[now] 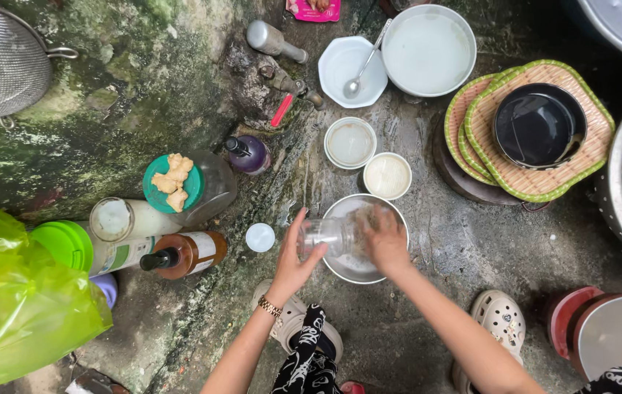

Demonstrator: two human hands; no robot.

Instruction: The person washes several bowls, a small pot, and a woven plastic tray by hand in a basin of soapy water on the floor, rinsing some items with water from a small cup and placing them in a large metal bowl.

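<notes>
Hands [293, 263] [386, 244] holding glass jar [329, 235] over metal bowl [358, 266], wet mossy concrete ground [179, 95]

Woven mats [537, 182] carry a black bowl [539, 124] beside a white basin [428, 49].

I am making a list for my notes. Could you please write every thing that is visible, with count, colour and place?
glass jar: 1, clear, held over the metal bowl
metal bowl: 1, silver, centre ground
small bowls: 2, white, above it
spoon: 1, metal, in the white dish
woven mats: several, tan and green, right
bottles: several, left
plastic bag: 1, green, lower left
left hand: on the jar
right hand: at the jar's mouth
</notes>
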